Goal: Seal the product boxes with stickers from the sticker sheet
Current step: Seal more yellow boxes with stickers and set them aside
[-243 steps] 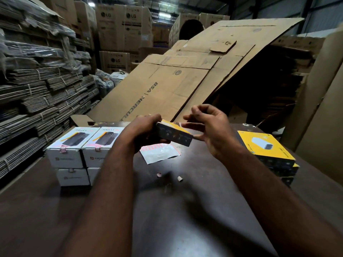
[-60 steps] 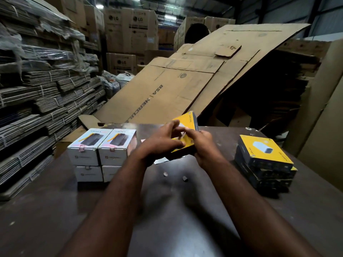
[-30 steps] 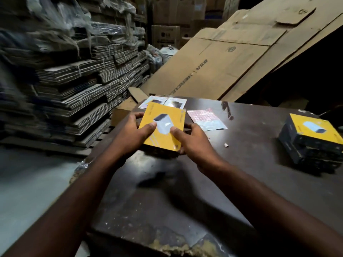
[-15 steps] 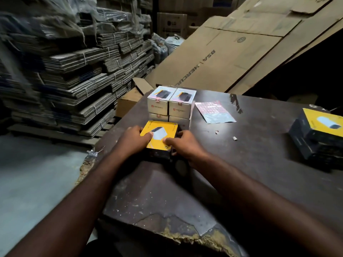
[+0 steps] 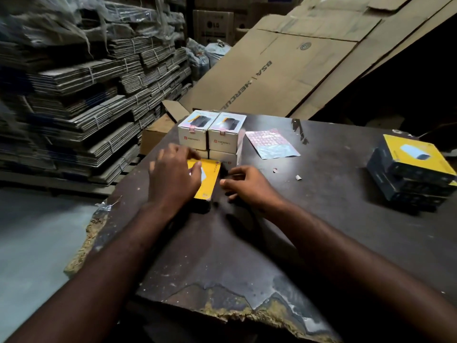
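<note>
A yellow-topped product box (image 5: 209, 176) lies flat on the dark table (image 5: 321, 224), right in front of a two-high stack of white product boxes (image 5: 212, 137). My left hand (image 5: 173, 178) hovers over the yellow box's left half with relaxed fingers, gripping nothing. My right hand (image 5: 247, 186) sits just right of the box, fingers loosely curled and empty. The pink sticker sheet (image 5: 270, 144) lies flat on the table, right of the white boxes. A stack of yellow-and-black boxes (image 5: 415, 169) stands at the far right.
Small paper scraps (image 5: 298, 177) lie right of my right hand. The table's near edge (image 5: 222, 311) is chipped and crumbling. Bundled flat cartons (image 5: 86, 95) are piled at the left, and large cardboard sheets (image 5: 284, 70) lean behind the table.
The yellow box was set down in front of the white stack. Both hands let go of it; my right hand drew off to the right and my left lifted over the box.
</note>
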The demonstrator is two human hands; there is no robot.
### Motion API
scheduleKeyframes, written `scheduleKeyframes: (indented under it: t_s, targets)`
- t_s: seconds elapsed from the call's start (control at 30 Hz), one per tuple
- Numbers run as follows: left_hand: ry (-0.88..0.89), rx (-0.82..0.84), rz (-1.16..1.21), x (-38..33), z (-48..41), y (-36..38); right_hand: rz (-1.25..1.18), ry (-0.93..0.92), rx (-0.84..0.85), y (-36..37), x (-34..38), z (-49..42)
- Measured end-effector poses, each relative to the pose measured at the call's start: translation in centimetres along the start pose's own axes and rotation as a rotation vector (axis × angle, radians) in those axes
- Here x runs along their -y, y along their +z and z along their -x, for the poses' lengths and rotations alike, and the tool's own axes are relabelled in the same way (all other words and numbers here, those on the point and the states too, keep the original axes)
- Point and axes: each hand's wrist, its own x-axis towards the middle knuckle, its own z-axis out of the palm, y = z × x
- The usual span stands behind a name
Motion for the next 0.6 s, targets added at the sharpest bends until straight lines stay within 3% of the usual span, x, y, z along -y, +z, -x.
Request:
scheduleKeyframes:
  t_s: [0.17, 0.33, 0.5, 0.6]
  targets:
    - [0.221, 0.057, 0.390, -6.5, -0.3, 1.9, 0.146, -0.154, -0.219, -7.2, 1.2, 0.8]
    - [0.169, 0.355, 0.582, -14.4, -0.6, 5.2, 0.109, -0.151, -0.380, -16.3, 1.2, 2.1]
    - [0.171, 0.535, 0.715, -22.2, -0.3, 7.9, 0.376, -0.211, -0.587, -23.0, -0.1, 3.9]
    - [0.171, 0.613, 0.777, -26.6, -0.4, 9.8, 0.547, -0.307, -0.824, -26.1, 0.1, 4.9]
